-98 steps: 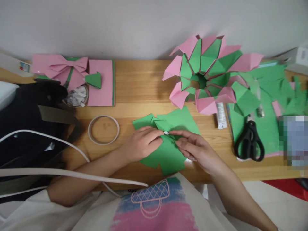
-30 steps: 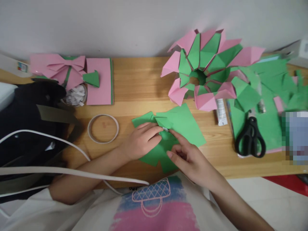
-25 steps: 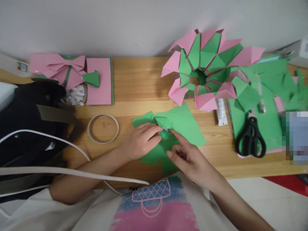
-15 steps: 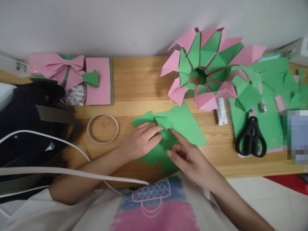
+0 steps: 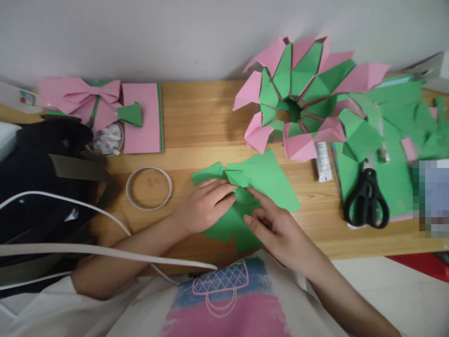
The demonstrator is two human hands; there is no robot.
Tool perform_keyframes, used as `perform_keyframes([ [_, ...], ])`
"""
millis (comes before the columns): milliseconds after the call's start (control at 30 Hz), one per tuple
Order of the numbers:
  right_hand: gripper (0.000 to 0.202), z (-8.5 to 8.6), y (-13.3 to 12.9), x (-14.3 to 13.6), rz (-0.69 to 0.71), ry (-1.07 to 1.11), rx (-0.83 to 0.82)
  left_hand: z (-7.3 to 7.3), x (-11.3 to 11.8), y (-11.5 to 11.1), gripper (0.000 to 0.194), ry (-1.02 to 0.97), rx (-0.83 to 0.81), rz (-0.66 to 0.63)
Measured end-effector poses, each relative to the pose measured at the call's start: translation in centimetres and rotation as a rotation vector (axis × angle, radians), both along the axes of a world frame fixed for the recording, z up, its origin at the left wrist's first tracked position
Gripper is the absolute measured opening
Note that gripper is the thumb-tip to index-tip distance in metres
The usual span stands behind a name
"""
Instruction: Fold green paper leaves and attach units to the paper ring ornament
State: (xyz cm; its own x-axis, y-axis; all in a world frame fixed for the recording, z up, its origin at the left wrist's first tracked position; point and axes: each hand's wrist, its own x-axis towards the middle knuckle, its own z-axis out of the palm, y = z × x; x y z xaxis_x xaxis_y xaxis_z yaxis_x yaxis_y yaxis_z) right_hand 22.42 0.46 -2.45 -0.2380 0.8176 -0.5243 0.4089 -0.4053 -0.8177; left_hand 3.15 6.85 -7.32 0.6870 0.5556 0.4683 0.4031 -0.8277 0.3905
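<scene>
My left hand bears down on a small folded piece of green paper, its fingers pressed together along the near edge. A pointed flap of that piece stands up past the fingertips; the part beneath the fingers is hidden. From the other side, the stretched index finger of my right hand touches the same piece near the flap. The right thumb is apart from it and the other fingers are curled. Beneath both hands lie overlapping sheets of green paper on the wooden table.
At the back stands a pink and green folded-paper ring. To the right are a small tube and black-handled scissors on green paper. Leftward are a tape roll, pink paper, a cup of scraps and a white cable.
The right index finger has shifted very slightly along the edge of the folded green paper. The left hand stays in place, and the view has tilted a little.
</scene>
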Motion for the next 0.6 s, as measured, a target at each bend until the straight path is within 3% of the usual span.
perform_keyframes([
  [467,0.042,-0.58,0.40,0.60,0.106,-0.398,0.282,0.66,-0.59,-0.22,0.019,0.130,0.123,-0.067],
  [600,0.034,-0.70,-0.19,0.99,0.045,-0.533,0.487,0.87,-0.66,-0.75,0.021,0.181,0.097,-0.065],
])
